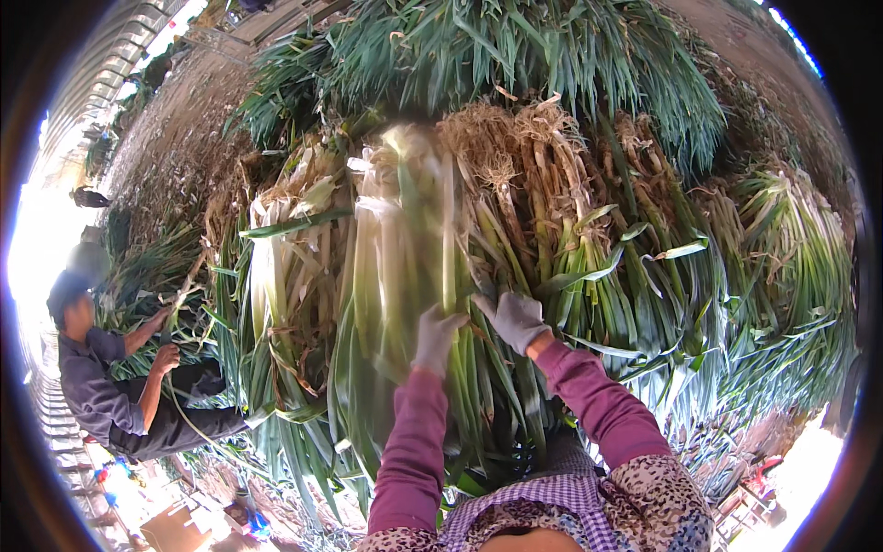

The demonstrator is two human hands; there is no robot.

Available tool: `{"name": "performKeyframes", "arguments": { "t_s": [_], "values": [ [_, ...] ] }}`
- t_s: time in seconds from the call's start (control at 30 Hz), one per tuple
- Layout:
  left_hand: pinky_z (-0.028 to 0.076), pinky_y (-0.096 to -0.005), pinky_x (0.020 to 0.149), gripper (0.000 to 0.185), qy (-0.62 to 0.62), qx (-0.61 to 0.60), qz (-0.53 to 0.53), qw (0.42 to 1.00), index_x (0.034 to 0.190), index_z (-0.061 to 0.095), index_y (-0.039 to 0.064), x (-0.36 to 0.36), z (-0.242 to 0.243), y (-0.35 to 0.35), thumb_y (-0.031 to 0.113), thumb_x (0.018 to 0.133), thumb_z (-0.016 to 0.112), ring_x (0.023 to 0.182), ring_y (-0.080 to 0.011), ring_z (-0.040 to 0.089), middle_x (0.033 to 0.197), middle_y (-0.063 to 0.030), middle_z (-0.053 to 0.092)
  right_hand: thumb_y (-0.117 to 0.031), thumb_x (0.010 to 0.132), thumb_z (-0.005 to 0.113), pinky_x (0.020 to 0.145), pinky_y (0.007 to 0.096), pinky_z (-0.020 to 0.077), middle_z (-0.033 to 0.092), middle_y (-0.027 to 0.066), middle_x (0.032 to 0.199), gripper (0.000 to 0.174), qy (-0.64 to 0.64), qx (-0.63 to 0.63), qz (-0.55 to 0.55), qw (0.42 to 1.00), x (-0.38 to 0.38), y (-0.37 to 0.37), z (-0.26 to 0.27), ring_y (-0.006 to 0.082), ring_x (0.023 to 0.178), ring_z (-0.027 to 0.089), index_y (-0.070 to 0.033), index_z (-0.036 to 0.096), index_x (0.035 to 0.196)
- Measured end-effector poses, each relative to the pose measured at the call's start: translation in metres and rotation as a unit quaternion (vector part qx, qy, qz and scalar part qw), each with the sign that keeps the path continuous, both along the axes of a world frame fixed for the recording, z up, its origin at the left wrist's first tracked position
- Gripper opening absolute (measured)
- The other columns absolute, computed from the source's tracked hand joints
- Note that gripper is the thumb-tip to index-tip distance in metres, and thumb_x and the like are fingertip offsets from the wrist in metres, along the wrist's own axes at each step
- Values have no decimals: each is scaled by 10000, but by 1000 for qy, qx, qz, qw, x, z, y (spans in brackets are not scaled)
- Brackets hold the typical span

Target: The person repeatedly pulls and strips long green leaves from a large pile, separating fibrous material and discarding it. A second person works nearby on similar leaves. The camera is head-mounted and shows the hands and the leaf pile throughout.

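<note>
A heap of long leek-like plants with white-green stalks (397,262) and dark green leaves lies before me. My left hand (437,338), in a pale glove, is at the green part of the stalks, its fingers around or against a stalk that stands upright in the picture. To the right, my gloved right hand (514,317) touches or hovers by the leaves, thumb and finger spread; whether it grips one is unclear. Just beyond it lie unpeeled stalks (545,186) with brown skins and bushy roots (479,127). Peeled pale stalks with loose dry skins lie to the left (272,269).
A co-worker (103,386) in dark clothes sits at the left, handling a plant. A large pile of green leaves (524,55) lies at the far side. More stalks (793,234) are heaped at the right. Brown soil or litter (179,124) covers the ground at the upper left.
</note>
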State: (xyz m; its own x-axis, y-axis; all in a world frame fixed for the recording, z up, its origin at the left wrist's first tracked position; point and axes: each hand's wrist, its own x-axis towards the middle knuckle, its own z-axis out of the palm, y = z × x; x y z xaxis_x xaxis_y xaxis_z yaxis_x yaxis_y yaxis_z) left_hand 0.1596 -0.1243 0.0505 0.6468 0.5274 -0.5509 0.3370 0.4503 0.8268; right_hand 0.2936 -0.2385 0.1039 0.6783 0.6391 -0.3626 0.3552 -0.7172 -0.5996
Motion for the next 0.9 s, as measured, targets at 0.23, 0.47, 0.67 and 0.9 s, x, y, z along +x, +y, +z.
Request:
{"name": "performKeyframes", "arguments": {
  "t_s": [0.23, 0.47, 0.67, 0.9],
  "values": [
    [429, -224, 573, 254, 8, -17, 43, 999, 1029, 657, -22, -16, 32, -5, 34, 782, 662, 660, -109, 591, 826, -56, 660, -449, 912, 488, 535, 406, 507, 639, 157, 735, 422, -173, 27, 65, 982, 38, 45, 3, 301, 618, 637, -83, 584, 1100],
    [500, -255, 685, 302, 22, 42, 87, 995, 1047, 660, -38, -38, 54, -15, 1, 748, 647, 759, -145, 644, 890, -79, 689, -687, 891, 390, 603, 439, 527, 657, 213, 712, 723, -128, 42, 55, 989, 33, 41, -3, 357, 687, 670, -7, 636, 870],
    [494, -252, 663, 247, 22, 37, 43, 998, 1006, 652, -26, -27, 24, 4, -19, 761, 621, 740, -130, 624, 869, -59, 675, -673, 891, 397, 694, 475, 517, 665, 240, 828, 711, 69, 46, 49, 995, -36, -43, 29, 397, 781, 658, -20, 598, 1088],
    [477, -326, 629, 181, 79, 146, 24, 986, 956, 604, 5, -16, 10, -10, 15, 776, 610, 693, -179, 591, 802, -83, 627, -669, 882, 412, 705, 470, 522, 667, 247, 847, 748, 50, -112, 31, 992, -54, -65, -14, 401, 765, 666, 18, 605, 1106]
  ]
}}
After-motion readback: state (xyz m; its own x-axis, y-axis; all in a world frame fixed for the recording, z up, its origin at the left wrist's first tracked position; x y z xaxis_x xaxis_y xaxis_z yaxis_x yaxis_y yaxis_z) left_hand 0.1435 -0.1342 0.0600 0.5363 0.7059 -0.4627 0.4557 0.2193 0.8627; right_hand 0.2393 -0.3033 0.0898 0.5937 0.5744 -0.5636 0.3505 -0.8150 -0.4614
